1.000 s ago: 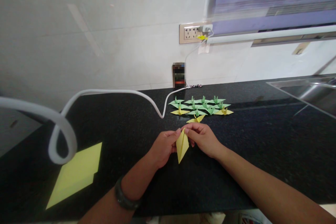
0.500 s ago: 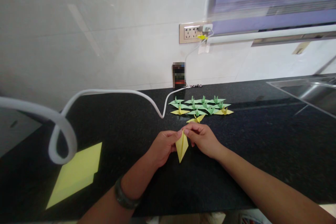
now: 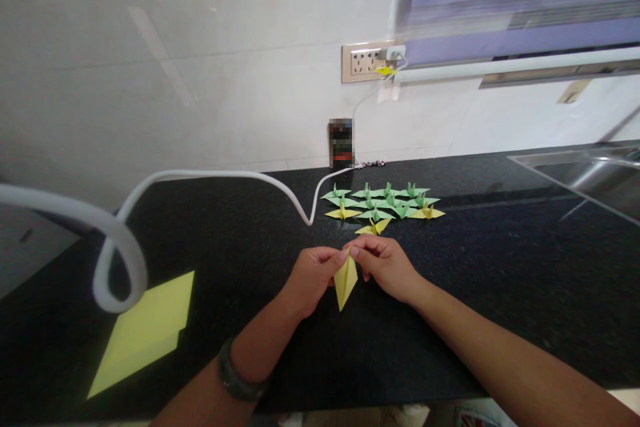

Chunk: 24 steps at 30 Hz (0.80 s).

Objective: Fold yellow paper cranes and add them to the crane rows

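Note:
A partly folded yellow paper piece (image 3: pixel 345 281) hangs point-down between my two hands above the black counter (image 3: pixel 500 267). My left hand (image 3: pixel 311 277) pinches its upper left edge and my right hand (image 3: pixel 383 263) pinches its top from the right, fingertips almost meeting. Just beyond my hands lies a cluster of several finished green and yellow paper cranes (image 3: pixel 383 203), the nearest yellow one (image 3: pixel 374 227) touching distance from my right fingers.
Flat yellow paper sheets (image 3: pixel 145 330) lie at the counter's front left. A thick white cable (image 3: pixel 120 240) loops over the left side toward a phone (image 3: pixel 342 143) leaning on the wall under a socket plate (image 3: pixel 365 63). A steel sink (image 3: pixel 590 173) sits far right.
The yellow paper has narrowed slightly and its top is drawn closer between the fingertips; both hands have barely shifted.

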{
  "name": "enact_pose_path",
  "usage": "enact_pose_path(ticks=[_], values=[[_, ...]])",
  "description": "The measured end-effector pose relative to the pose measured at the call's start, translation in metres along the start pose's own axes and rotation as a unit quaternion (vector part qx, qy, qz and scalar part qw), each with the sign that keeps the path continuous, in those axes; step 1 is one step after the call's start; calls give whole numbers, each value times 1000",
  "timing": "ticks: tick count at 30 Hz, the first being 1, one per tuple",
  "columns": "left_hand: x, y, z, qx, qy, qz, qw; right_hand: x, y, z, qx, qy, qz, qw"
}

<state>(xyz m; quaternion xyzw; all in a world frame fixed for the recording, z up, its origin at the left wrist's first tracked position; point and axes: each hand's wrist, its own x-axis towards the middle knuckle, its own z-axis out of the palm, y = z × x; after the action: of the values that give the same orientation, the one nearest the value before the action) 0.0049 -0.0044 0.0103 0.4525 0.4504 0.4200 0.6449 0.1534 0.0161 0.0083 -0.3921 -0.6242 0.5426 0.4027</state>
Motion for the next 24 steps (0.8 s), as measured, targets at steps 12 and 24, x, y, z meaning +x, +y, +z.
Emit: enact_pose_path(ticks=[12,24], values=[[-1,4,1,149,62,82,984,-1,3,0,7,3,-4,1000],[-1,3,3,196,77,113,971,0,2,2,-3,20,6,1000]])
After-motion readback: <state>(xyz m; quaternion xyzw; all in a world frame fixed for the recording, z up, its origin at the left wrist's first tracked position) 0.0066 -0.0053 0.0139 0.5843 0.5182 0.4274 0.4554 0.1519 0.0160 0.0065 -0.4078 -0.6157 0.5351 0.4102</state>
